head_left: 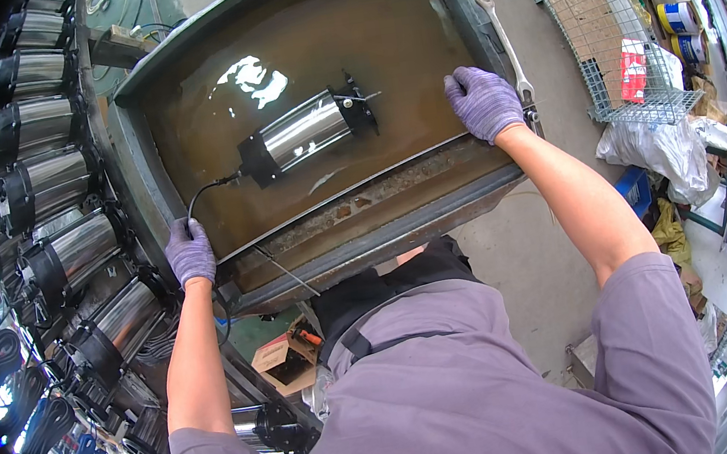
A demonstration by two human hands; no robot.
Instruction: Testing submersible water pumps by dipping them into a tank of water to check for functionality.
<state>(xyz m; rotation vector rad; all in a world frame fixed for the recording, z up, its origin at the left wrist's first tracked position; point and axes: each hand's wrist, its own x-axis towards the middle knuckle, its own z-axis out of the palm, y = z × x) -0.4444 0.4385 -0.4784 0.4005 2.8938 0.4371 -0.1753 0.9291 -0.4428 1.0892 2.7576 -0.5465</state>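
A brown-water tank with dark metal walls stands in front of me. In it lies a shiny metal cylinder with black end caps, like a motor or pump, with a black cable leaving its left end. A thin, straight-edged panel spans the tank's near part, its bright edge running between my hands. My left hand, in a purple knit glove, is closed at the edge's left end, beside the cable. My right hand, gloved alike, is closed at its right end; the fingertips are partly hidden.
A combination wrench lies on the tank's right rim. Several similar metal cylinders are stacked along the left, with bundled cables below. At right stands a wire basket near plastic bags. A cardboard box sits below the tank.
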